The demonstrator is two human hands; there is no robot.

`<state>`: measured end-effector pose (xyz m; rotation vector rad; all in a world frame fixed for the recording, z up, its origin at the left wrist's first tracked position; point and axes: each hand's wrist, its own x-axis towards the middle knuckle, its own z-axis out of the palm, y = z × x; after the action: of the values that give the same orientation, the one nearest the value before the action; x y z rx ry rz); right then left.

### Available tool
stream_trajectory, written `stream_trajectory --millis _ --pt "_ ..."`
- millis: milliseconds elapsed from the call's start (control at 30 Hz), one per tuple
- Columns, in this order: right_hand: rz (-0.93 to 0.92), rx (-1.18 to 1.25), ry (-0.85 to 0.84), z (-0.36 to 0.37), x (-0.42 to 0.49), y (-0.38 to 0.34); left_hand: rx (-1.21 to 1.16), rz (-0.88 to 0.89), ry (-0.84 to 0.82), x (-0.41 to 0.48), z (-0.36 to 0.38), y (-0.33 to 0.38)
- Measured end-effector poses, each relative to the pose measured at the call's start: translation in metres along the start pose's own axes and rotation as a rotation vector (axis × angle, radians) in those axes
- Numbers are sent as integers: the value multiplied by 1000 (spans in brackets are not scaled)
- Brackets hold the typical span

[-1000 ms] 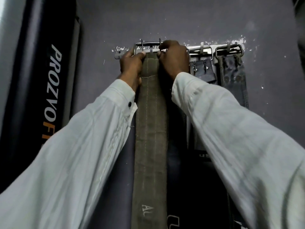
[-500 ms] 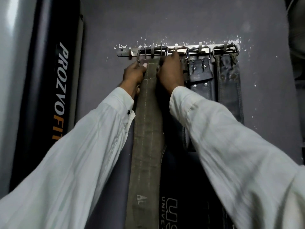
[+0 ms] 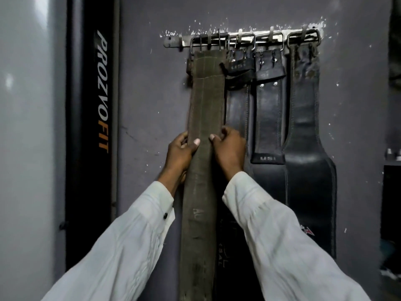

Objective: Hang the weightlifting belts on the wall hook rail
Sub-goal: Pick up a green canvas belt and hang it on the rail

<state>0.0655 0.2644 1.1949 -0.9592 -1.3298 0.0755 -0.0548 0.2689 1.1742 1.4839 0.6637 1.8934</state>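
At 12 o'clock on the wall hook rail (image 3: 173, 42) the olive canvas belt (image 3: 205, 109) hangs by its buckle, left hand (image 3: 180, 153) and right hand (image 3: 227, 152) pinching its edges mid-strap, fingers curled shut, likely steadying it beside three black leather belts (image 3: 269, 118) at 1 o'clock.

Dim light, left-side glare, soft wide-angle edges

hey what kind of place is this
Probably a gym: leather weightlifting belts hang from a wall hook rail, and a black pad beside them reads PROZVOFIT.
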Motion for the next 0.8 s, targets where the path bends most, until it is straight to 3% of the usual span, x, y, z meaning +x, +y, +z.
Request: stream_trajectory --millis 67,200,367,500,800 --pt "57 -21 -78 -3 -16 14 17 -60 -30 -23 -8 -17" --pt "22 -1 -54 -7 -28 15 73 -22 -4 -38 -15 -17" --pt "118 68 -259 -7 -64 43 148 -207 -178 -67 -44 -44" --pt "150 18 -216 -13 -85 52 120 -192 -126 -88 -46 -56" --pt "409 -199 -377 -20 -196 115 350 -403 -75 -166 -81 -136"
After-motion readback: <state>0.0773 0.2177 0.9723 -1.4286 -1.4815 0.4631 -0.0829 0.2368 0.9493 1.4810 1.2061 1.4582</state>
